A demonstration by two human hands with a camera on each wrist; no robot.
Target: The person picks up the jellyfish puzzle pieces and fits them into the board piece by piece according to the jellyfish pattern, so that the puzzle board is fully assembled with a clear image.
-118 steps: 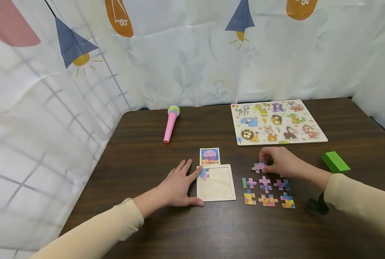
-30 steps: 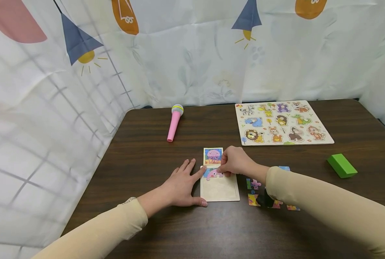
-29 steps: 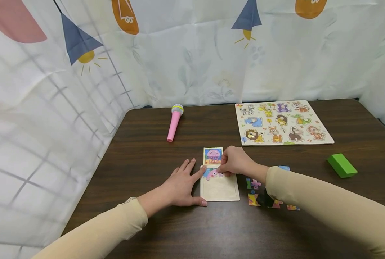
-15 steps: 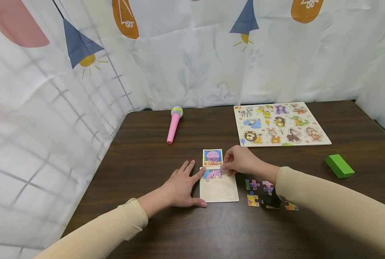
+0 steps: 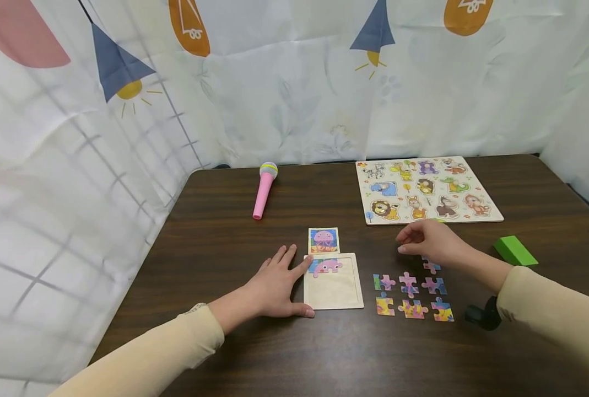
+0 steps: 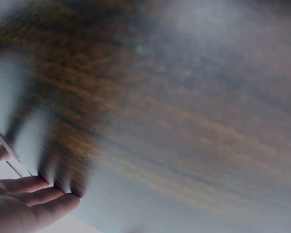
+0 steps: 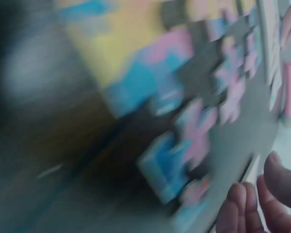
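Note:
My left hand (image 5: 273, 288) lies spread on the table, its index finger and thumb at the left edge of a square wooden puzzle tray (image 5: 333, 293). Two joined jigsaw pieces (image 5: 328, 267) with a pink jellyfish face fill the tray's upper left. Touching its top edge is a small jellyfish picture card (image 5: 323, 241). My right hand (image 5: 437, 242) hovers behind several loose jigsaw pieces (image 5: 409, 284) right of the tray; its fingers are loosely bent with nothing between them. It partly covers one pink piece (image 5: 431, 266). In the right wrist view the pieces are blurred.
An animal puzzle board (image 5: 428, 190) lies at the back right. A green block (image 5: 515, 251) sits beyond my right wrist, and a pink toy microphone (image 5: 263, 190) at the back left. White curtains (image 5: 284, 82) hang behind the dark table (image 5: 215, 231).
The second jigsaw piece, earlier pinched by my right hand, now sits in the tray beside the first. My right hand has let go and moved right, over the loose pieces. My left hand stays put.

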